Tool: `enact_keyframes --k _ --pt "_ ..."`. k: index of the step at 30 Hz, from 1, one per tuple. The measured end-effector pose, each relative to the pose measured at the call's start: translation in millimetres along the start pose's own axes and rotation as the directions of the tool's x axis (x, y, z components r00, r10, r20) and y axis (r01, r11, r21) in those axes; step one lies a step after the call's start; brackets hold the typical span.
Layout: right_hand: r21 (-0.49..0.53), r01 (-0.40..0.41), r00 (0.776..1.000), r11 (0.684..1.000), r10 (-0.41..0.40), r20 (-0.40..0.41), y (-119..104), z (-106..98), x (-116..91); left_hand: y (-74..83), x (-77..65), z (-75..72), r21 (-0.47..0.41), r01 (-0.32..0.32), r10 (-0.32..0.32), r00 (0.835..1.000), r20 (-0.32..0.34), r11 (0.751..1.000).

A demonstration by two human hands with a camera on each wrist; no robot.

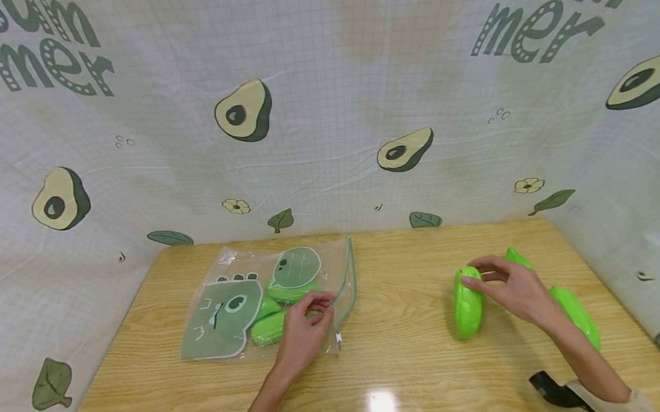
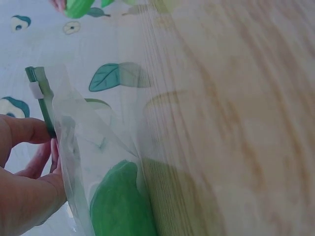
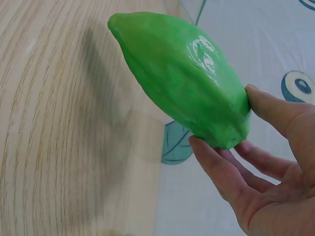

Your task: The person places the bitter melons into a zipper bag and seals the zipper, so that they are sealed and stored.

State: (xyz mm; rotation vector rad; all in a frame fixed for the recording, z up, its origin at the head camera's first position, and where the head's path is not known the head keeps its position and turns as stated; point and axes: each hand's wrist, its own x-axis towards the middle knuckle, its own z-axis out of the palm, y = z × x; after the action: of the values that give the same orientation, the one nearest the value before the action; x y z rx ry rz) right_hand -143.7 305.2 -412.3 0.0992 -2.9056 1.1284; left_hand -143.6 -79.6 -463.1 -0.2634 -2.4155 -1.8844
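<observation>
My left hand (image 1: 306, 332) pinches the green zip edge of a clear plastic zip bag (image 1: 214, 326) printed with a cartoon dinosaur. The bag lies on the left of the table; the left wrist view shows its white slider (image 2: 36, 90) above my fingertips. Inside are green fruits (image 1: 267, 329), partly hidden by the print and my hand. On the right, my right hand (image 1: 511, 289) holds a glossy green fruit (image 1: 467, 308), ridged like a star fruit, by one end between thumb and fingers. In the right wrist view, this fruit (image 3: 182, 73) points its narrow tip away from my palm.
Two more green fruits lie on the wooden table (image 1: 396, 329) at the right: one (image 1: 577, 316) beside my right forearm, another (image 1: 517, 257) behind my hand, partly covered. A white cloth (image 1: 329, 187) with avocado prints rises behind the table and along both sides.
</observation>
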Motion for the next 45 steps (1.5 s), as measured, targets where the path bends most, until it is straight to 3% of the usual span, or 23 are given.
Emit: enact_keyframes --k 28,45 --pt "0.144 0.001 0.999 0.990 0.005 -0.046 -3 22 11 0.4 0.0 0.2 0.002 0.001 -0.001 1.000 -0.005 1.000" --pt "0.274 -0.004 0.996 0.962 0.028 -0.084 -10 41 21 2.8 -0.7 0.3 0.005 0.004 -0.004 1.000 -0.001 1.000"
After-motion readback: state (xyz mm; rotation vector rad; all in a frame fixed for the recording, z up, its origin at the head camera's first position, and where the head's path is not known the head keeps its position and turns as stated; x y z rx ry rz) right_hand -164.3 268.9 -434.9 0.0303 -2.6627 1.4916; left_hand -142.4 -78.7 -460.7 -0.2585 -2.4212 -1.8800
